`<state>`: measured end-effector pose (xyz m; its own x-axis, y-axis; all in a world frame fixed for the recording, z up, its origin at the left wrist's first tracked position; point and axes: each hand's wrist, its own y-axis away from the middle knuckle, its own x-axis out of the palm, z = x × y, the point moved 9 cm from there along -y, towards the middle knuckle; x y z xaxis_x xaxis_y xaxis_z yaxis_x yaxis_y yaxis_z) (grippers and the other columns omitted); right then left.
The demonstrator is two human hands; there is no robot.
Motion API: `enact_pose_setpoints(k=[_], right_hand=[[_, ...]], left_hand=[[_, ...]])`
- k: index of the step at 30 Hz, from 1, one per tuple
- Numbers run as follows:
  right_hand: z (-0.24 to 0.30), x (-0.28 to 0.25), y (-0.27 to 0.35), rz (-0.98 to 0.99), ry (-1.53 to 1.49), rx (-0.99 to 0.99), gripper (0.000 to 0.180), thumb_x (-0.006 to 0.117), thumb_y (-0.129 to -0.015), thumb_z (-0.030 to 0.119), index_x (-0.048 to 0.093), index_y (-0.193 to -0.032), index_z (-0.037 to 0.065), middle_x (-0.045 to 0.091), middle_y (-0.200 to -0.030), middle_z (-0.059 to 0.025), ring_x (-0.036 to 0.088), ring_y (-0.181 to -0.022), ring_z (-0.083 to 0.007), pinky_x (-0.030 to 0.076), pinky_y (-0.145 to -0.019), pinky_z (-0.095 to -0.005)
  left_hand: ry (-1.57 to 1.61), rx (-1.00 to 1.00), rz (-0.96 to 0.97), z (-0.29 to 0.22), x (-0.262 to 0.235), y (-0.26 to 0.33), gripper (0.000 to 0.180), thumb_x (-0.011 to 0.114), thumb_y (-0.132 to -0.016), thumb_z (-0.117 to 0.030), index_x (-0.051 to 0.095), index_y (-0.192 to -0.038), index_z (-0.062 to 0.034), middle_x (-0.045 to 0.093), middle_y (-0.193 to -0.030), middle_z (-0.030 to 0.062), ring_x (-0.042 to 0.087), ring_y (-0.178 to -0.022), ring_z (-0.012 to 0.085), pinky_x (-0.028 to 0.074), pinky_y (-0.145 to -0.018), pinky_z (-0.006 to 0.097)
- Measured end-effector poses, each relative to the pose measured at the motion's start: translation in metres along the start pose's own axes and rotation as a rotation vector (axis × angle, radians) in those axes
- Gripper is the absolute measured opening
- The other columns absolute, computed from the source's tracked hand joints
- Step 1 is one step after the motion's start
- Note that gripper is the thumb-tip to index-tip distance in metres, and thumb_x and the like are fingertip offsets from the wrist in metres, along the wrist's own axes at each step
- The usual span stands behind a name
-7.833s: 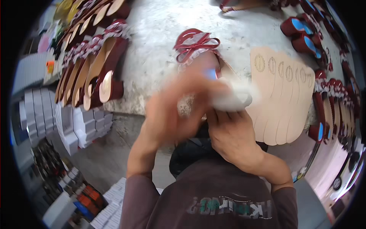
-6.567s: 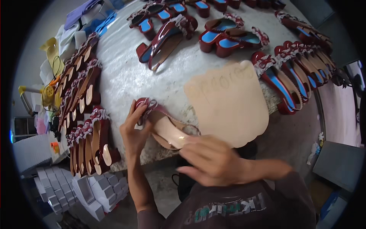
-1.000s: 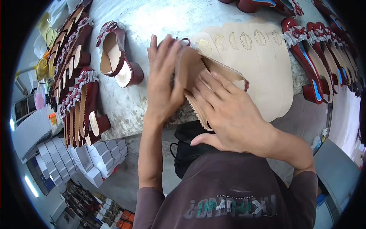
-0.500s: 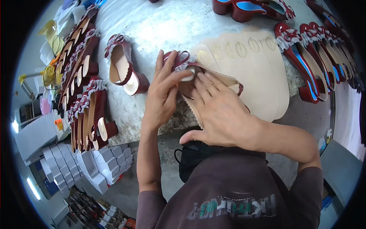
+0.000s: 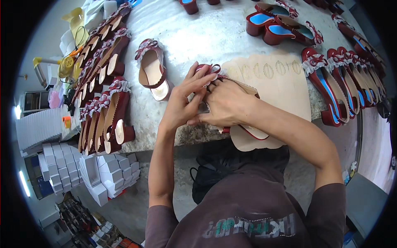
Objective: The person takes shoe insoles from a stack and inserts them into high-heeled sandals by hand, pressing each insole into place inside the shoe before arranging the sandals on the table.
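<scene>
Currently a dark red shoe [image 5: 231, 103] is pinned on the tan sheet [image 5: 285, 82] at the surface [image 5: 198, 37] edge. Left hand [image 5: 184, 105] and right hand [image 5: 229, 105] are both clamped on it, apparently seating an insole. Next, firm pressing along the heel is likely needed.

Grey speckled stone worktop [image 5: 215, 33]: fills the upper centre of the frame, front edge curving across the middle.

Single dark red sandal with beige insole and ruffled strap [image 5: 152, 69]: upper centre-left, lying alone on the worktop.

Row of dark red sandals with beige insoles [image 5: 105, 120]: left edge of the worktop, packed side by side, running toward the upper left.

Dark red sandals with blue insoles [image 5: 273, 29]: upper right, several pairs; more [image 5: 343, 82] line the right edge.

Stacks of white cardboard boxes [image 5: 62, 169]: lower left, below the worktop.

Yellow tool with cord [image 5: 66, 66]: far left.
</scene>
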<state>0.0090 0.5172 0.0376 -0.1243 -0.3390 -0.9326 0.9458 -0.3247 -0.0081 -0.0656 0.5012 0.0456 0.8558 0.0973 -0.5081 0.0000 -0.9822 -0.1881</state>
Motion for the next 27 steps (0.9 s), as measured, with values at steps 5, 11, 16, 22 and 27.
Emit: enact_pose_setpoints(k=[5,11,16,22,27], right_hand=[[0.027,-0.01,0.031,0.127,-0.052,-0.074,0.089,0.05,-0.088,0.078,0.07,-0.1,-0.008,0.069,-0.103,-0.0225,0.063,-0.103,-0.039,0.046,-0.099,-0.0486],[0.077,-0.09,0.103,-0.354,-0.172,-0.241,0.065,0.072,-0.083,0.058,0.07,-0.1,-0.004,0.068,-0.105,-0.0209,0.065,-0.102,-0.036,0.052,-0.091,-0.0451],[0.051,-0.127,0.157,-0.662,-0.292,0.152,0.042,0.083,-0.077,0.009,0.07,-0.114,-0.006,0.071,-0.107,-0.02,0.069,-0.106,-0.0351,0.054,-0.092,-0.0413],[-0.001,-0.074,0.089,-0.348,-0.985,0.202,0.035,0.066,-0.084,0.001,0.065,-0.119,-0.005,0.071,-0.092,-0.0243,0.072,-0.084,-0.0382,0.055,-0.079,-0.0421],[0.008,-0.066,0.087,-0.242,-0.865,0.188,0.044,0.055,-0.087,-0.01,0.059,-0.131,-0.006,0.072,-0.11,-0.0209,0.071,-0.099,-0.0191,0.053,-0.086,-0.0295]], left_hand=[[0.224,-0.205,-0.463,0.007,-0.021,0.013,0.053,0.07,-0.095,-0.015,0.056,-0.143,0.0007,0.063,-0.138,0.0208,0.051,-0.138,0.0316,0.041,-0.113,0.04],[0.732,-0.249,-0.41,-0.053,-0.007,0.025,0.024,0.064,-0.098,-0.015,0.062,-0.117,0.0004,0.07,-0.11,0.0107,0.066,-0.103,0.0158,0.052,-0.096,0.031],[0.925,-0.21,-0.427,-0.058,-0.019,0.03,0.026,0.062,-0.099,-0.015,0.062,-0.118,0.0029,0.069,-0.111,0.0124,0.066,-0.105,0.0178,0.053,-0.097,0.034],[1.002,-0.075,-0.429,-0.091,-0.011,0.03,0.026,0.061,-0.096,-0.013,0.063,-0.116,0.0039,0.07,-0.114,0.0156,0.067,-0.103,0.018,0.055,-0.095,0.033],[0.923,-0.287,-0.402,-0.062,-0.011,0.031,0.025,0.064,-0.098,-0.014,0.063,-0.116,0.0031,0.071,-0.109,0.0133,0.069,-0.101,0.0178,0.056,-0.092,0.032]])
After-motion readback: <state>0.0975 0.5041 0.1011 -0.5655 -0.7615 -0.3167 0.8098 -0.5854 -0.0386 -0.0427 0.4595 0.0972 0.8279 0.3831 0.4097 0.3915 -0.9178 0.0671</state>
